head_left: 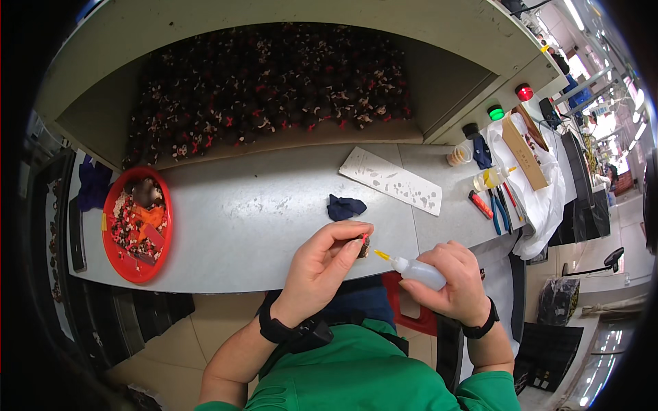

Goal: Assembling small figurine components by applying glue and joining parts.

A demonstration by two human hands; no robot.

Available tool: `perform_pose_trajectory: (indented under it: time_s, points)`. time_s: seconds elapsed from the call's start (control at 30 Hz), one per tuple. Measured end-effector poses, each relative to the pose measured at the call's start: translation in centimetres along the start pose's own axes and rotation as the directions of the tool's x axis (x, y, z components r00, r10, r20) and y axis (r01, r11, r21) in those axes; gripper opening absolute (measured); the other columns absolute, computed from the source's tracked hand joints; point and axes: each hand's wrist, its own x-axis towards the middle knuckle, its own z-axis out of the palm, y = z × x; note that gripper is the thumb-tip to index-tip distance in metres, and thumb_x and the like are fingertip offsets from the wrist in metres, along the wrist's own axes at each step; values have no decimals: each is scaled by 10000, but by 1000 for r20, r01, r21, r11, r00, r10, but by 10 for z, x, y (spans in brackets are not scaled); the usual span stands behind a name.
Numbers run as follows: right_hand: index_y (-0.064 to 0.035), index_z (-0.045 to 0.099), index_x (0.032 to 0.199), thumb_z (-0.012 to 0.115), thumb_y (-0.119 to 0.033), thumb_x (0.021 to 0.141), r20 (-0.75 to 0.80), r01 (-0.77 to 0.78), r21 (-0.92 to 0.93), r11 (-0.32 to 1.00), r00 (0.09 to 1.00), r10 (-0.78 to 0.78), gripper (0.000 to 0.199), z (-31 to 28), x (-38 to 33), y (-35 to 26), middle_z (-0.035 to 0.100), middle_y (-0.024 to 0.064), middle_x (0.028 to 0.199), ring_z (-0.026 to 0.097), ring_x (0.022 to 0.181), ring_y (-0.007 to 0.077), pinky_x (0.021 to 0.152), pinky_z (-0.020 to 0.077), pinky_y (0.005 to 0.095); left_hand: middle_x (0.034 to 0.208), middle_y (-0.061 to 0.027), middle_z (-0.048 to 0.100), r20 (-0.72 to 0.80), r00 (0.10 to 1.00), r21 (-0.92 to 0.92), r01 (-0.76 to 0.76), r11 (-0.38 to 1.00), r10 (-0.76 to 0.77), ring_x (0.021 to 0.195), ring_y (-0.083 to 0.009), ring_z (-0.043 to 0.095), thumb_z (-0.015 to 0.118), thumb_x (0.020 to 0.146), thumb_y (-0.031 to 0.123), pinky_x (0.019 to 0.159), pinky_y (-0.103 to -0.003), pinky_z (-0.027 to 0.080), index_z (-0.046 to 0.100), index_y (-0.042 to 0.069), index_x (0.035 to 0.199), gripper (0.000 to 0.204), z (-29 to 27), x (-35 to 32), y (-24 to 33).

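While pinching a small dark component (362, 246) in left hand (322, 267), right hand (449, 281) gripping translucent squeeze bottle (419, 272), yellow nozzle (382, 255) aimed leftward just beside it.

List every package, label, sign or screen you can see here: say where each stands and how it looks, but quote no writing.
Brown box: far right of the bench, long, flat, on white cloth.
Pale printed strip: flat at mid-bench, long, white with grey marks.
Squeeze bottle: in the right hand, small, translucent, yellow nozzle.
Indicator lamps: right panel, round, green and red.
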Motion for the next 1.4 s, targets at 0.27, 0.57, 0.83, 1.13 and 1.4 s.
perform_pose_trajectory:
  time_s: [0.27, 0.57, 0.83, 1.13, 1.4]
  points:
    - [-80, 604, 775, 800, -278, 711, 8, 8, -15, 1000, 1000, -8, 286, -1, 1, -1, 576, 54, 655, 541, 558, 242, 551, 396, 334, 1263, -139, 568, 5, 1000, 14, 1, 1000, -1, 1185, -196, 551, 463, 997, 62, 984, -324, 467, 527, -5, 1204, 227, 1, 0, 0]
    - [-70, 618, 790, 800, -252, 708, 29, -23, -9, 1000, 999, 23, 270, 0, -1, -1, 588, 73, 672, 556, 587, 263, 570, 416, 340, 1255, -141, 572, 7, 1000, 6, 13, 1000, -13, 1177, -198, 557, 459, 1002, 73, 975, -324, 477, 518, -13, 1212, 234, -1, -1, 0]
    - [-9, 566, 971, 626, -39, 847, -129, -325, 709, 626, 813, 568, 140, 17, -18, 20, 607, 50, 918, 557, 811, 95, 735, 448, 238, 1280, -156, 557, 36, 981, -139, 194, 971, -191, 1166, -211, 565, 445, 995, 55, 994, -360, 480, 491, -27, 1246, 268, -5, 2, 11]
    - [-1, 581, 960, 648, -17, 869, 56, -296, 792, 534, 906, 420, 114, 40, 12, -4, 639, 34, 841, 579, 743, 76, 675, 477, 237, 1260, -101, 543, 54, 994, 37, 91, 995, -93, 1156, -156, 550, 551, 932, -14, 987, -308, 473, 516, -11, 1273, 343, 2, 1, 3]
    - [-7, 623, 921, 673, -11, 838, -12, -291, 642, 709, 921, 389, 97, 44, 18, -5, 650, 50, 815, 611, 742, 107, 677, 491, 254, 1185, -75, 577, 8, 997, -21, 80, 997, -80, 1097, -134, 578, 612, 905, -15, 948, -275, 500, 542, -7, 1244, 346, 6, 0, 1]
